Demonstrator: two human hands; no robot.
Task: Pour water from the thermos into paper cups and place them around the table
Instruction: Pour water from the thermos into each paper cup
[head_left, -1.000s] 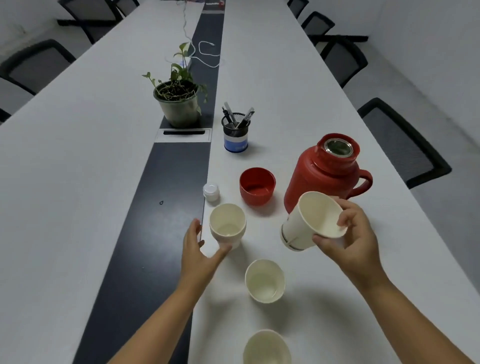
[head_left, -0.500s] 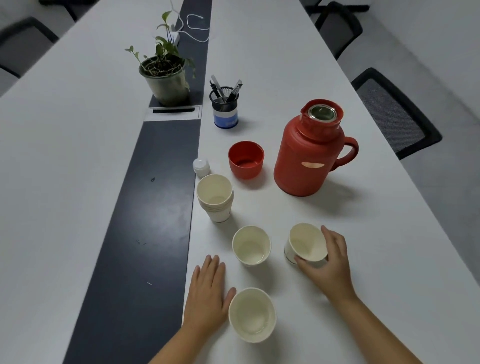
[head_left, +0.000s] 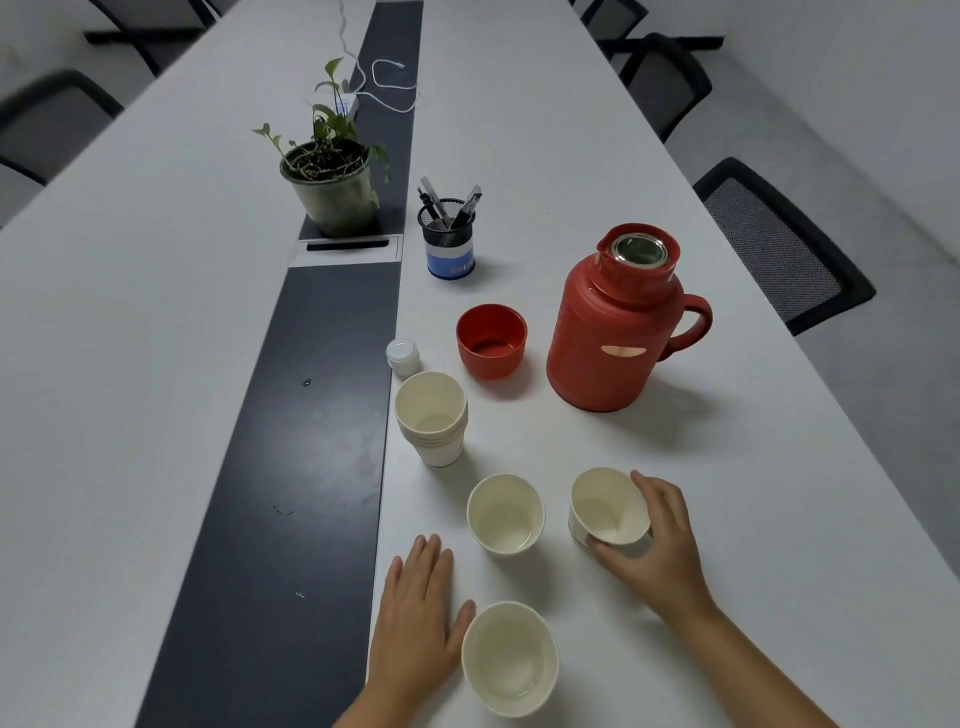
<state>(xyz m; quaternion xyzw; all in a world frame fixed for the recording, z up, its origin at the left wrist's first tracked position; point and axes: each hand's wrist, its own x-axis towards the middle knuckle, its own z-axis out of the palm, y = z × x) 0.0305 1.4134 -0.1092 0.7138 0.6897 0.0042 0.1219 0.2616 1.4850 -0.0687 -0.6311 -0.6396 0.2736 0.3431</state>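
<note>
Setting out third paper cup (head_left: 609, 508) on table (head_left: 779, 519), right hand (head_left: 655, 545) grasping it; left hand (head_left: 415, 613) lying flat, released. Thermos (head_left: 615, 332) standing uncapped beyond cups. Next probably needing grip on thermos handle, pouring.

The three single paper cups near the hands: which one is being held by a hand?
The rightmost cup, gripped and tilted by the right hand. The middle cup and the nearest cup stand upright, ungripped.
</note>
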